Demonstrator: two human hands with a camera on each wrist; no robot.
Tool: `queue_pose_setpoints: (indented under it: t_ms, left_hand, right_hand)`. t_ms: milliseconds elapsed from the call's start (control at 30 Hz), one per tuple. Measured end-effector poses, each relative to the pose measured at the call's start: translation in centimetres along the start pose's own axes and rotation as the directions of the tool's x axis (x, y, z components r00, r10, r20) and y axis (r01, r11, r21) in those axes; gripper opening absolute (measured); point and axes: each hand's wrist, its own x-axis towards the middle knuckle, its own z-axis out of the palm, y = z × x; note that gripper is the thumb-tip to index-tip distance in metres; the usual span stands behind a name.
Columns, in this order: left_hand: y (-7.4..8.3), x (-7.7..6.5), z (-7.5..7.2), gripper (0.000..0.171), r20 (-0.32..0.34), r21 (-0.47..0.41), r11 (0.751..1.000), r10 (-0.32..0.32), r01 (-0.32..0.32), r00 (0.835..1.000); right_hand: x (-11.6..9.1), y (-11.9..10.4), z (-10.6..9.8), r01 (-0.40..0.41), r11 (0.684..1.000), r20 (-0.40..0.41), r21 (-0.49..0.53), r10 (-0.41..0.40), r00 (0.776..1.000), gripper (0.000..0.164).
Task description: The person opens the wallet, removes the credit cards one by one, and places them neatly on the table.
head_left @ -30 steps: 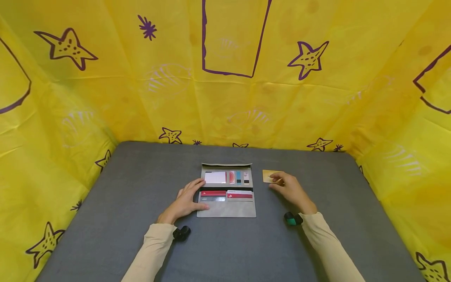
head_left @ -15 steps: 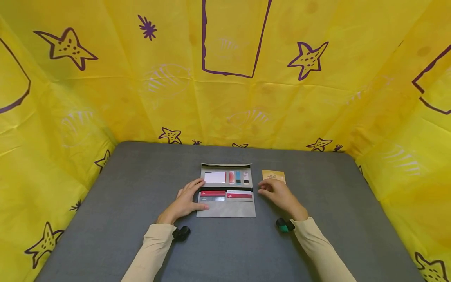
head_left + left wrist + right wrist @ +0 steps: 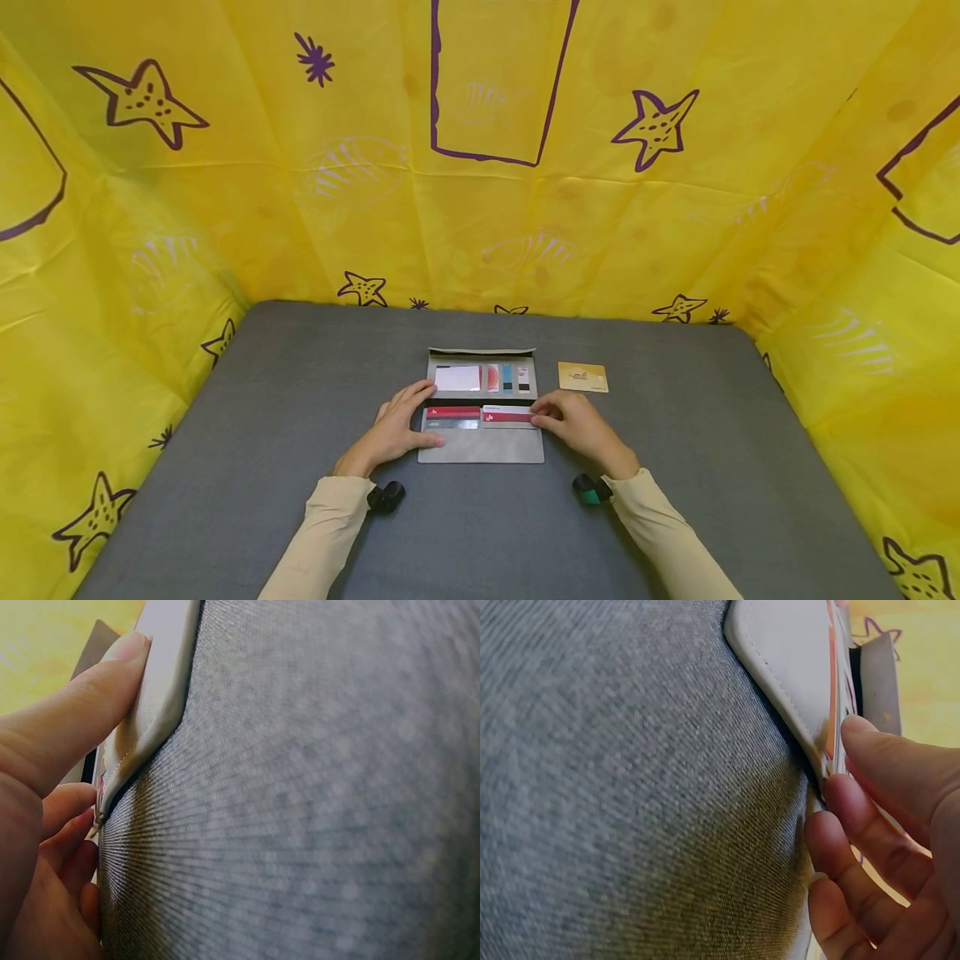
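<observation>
A grey wallet lies unfolded on the table, with cards in its slots. My left hand rests on its left side, thumb pressing the lower panel and fingers along the edge. At the right edge is my right hand, its thumb and loosely bent fingers at the end of a red and white card in the lower right slot. In the right wrist view the thumb is against or close to the card edges; the index finger is partly hidden. A yellow card lies apart, right of the wallet.
A white card and several narrow card ends fill the wallet's upper panel. Red and grey cards sit in the lower left slot. The grey table is bounded by yellow patterned cloth behind and at both sides.
My right hand has moved left and toward me, from the yellow card to the wallet's right edge. The yellow card stays on the table. My left hand has not moved.
</observation>
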Motion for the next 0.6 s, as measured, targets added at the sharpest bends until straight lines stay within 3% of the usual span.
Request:
queue_pose_setpoints:
  t_ms: [333,600]
  left_hand:
    - [0.0,0.0,0.1,0.092,-0.002,-0.006,1.0,-0.001,0.001,1.0]
    - [-0.1,0.0,0.1,0.092,-0.002,-0.007,1.0,-0.004,0.004,1.0]
  right_hand:
    - [0.5,0.4,0.7,0.034,0.999,-0.033,-0.019,-0.034,0.999,0.011]
    - [1.3,0.6,0.6,0.008,0.999,-0.02,-0.042,-0.009,1.0,0.011]
